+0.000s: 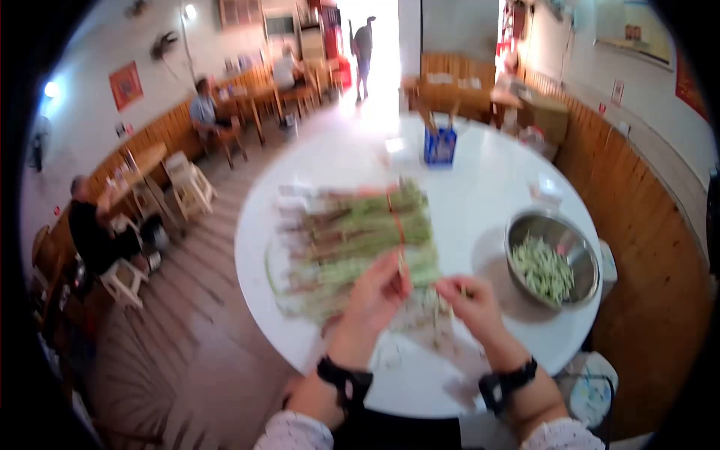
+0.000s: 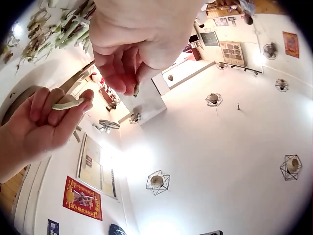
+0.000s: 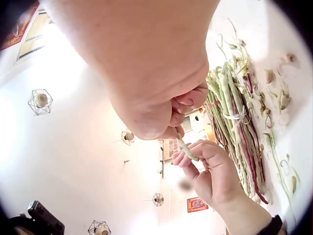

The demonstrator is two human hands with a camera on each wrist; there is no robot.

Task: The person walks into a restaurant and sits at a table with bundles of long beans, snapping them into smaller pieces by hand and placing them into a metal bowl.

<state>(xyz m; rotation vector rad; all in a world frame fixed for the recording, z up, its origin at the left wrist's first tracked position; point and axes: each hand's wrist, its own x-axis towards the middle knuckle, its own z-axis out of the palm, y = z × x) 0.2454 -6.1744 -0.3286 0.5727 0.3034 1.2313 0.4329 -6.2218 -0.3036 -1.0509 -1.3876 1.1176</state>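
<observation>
— What are the hands up to?

— Both are pinching. The right hand [image 3: 156,98] has its fingers curled in, thumb against fingertips, nipping the top of a short green bean piece [image 3: 187,148]. The left hand [image 3: 210,171] is curled the same way, and its fingertips meet the lower end of that piece. Neither hand is spread.

— One piece or two?

— Cannot tell. The left wrist view shows a bit of bean in each hand with a gap between them.

— And where is that over the bench?

— Above the near edge of the round white bench [image 1: 480,187], the hands close together, with pale trimmings [image 1: 420,315] lying under them.

— What lies beyond?

— A bundle of long beans [image 1: 352,232], green and purplish, lies across the middle of the bench, just past the left hand. A red band [image 1: 396,217] ties it.

— Anything off to the side?

— Near the right edge stands a metal bowl [image 1: 566,232] holding cut beans [image 1: 541,270], well apart from the bundle. A blue box [image 1: 440,145] stands toward the far edge.
</observation>
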